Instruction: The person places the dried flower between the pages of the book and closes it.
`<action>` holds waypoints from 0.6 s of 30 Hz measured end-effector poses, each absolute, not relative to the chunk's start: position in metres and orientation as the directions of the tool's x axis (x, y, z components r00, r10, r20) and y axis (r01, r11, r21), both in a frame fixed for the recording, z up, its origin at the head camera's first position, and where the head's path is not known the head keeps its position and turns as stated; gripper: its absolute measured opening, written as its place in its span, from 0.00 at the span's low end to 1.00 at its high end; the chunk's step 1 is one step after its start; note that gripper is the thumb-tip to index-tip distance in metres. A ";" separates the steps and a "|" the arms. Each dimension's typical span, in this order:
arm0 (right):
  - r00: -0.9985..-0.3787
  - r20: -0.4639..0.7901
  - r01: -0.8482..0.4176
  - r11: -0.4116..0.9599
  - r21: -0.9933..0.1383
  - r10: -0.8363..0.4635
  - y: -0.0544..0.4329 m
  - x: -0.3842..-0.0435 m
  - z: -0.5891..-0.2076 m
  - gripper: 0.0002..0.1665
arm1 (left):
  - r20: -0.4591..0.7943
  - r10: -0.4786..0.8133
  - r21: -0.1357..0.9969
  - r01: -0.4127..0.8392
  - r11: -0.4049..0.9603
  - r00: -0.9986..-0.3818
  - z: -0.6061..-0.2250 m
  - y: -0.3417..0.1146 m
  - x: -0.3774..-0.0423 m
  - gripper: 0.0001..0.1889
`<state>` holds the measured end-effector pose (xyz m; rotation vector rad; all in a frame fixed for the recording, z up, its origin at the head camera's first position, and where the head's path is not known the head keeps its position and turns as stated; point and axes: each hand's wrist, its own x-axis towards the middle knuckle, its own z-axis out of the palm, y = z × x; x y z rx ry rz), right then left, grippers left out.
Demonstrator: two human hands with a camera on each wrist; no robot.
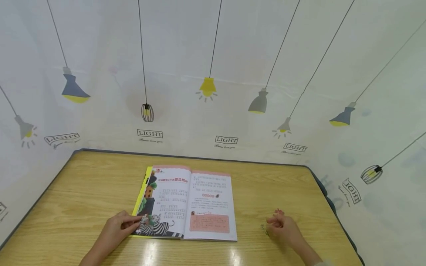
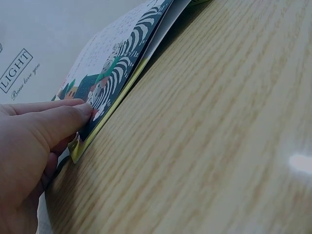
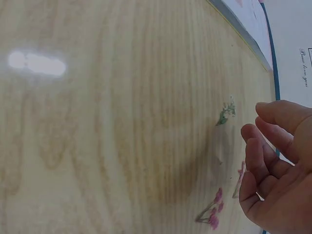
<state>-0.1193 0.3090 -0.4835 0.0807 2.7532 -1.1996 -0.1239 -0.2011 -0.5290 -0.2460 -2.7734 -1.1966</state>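
An open book [image 1: 209, 207] lies on the table, with zebras printed at the bottom of its left page and a pink box on the right page. My left hand [image 1: 116, 227] pinches the book's lower left edge, its thumb [image 2: 80, 114] on top of the printed page. Over the table to the right of the book, my right hand [image 1: 283, 227] hovers with loosely curled fingers and nothing visible in them. Near it lie a small green-and-white flower sprig [image 3: 226, 112] and a pink flower sprig [image 3: 214, 210]. Another pinkish piece [image 3: 240, 179] is partly hidden behind the fingers.
The wooden table [image 1: 110, 184] has a dark edge at the back and sides. Behind it rises a pale wall covering [image 1: 179, 66] printed with hanging lamps and the word LIGHT. Light reflections shine on the tabletop near the front.
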 end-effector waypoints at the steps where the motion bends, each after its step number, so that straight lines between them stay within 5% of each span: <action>1: -0.989 -0.148 0.106 0.691 -0.715 -0.001 0.309 -0.118 -0.485 0.10 | 0.171 0.106 0.712 0.197 0.673 -0.980 -0.529 -0.201 -0.124 0.10; 18: -0.971 -0.165 0.240 0.678 -0.695 0.174 0.303 -0.102 -0.504 0.12 | 0.159 0.097 0.711 0.182 0.679 -0.982 -0.531 -0.201 -0.124 0.10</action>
